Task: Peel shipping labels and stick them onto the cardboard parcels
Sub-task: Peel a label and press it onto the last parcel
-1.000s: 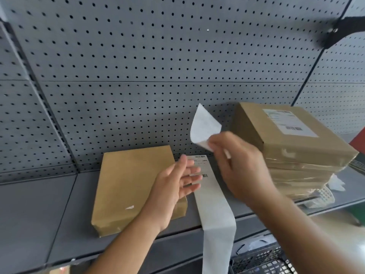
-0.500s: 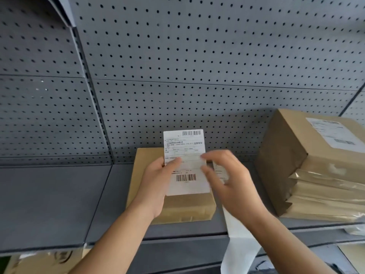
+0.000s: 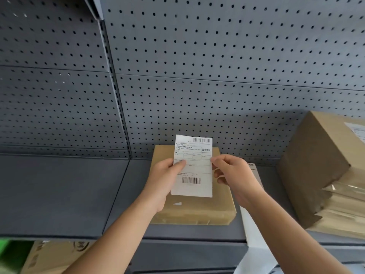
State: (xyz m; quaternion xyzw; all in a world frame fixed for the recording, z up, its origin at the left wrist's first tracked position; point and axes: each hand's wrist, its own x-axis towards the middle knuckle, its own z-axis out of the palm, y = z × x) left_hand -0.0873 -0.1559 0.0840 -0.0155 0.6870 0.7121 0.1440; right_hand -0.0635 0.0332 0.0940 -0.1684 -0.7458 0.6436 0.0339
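A white shipping label [image 3: 192,169] with two barcodes is held upright above a flat brown cardboard parcel [image 3: 199,210] lying on the grey shelf. My left hand [image 3: 165,178] pinches the label's left edge, thumb on its front. My right hand [image 3: 231,175] pinches its right edge. Part of the parcel's top is hidden behind the label and my hands. A strip of label backing paper [image 3: 251,222] lies to the right of the parcel and hangs over the shelf's front edge.
A stack of brown parcels [image 3: 324,175] stands at the right, the top one bearing a label [image 3: 357,131]. Grey pegboard [image 3: 217,66] forms the back wall. The grey shelf [image 3: 59,194] extends left. A cardboard box [image 3: 51,256] sits below the shelf.
The right hand peeled the label off the strip and brought it over the flat parcel. The left hand took its left edge. Both hands now pinch it face up.
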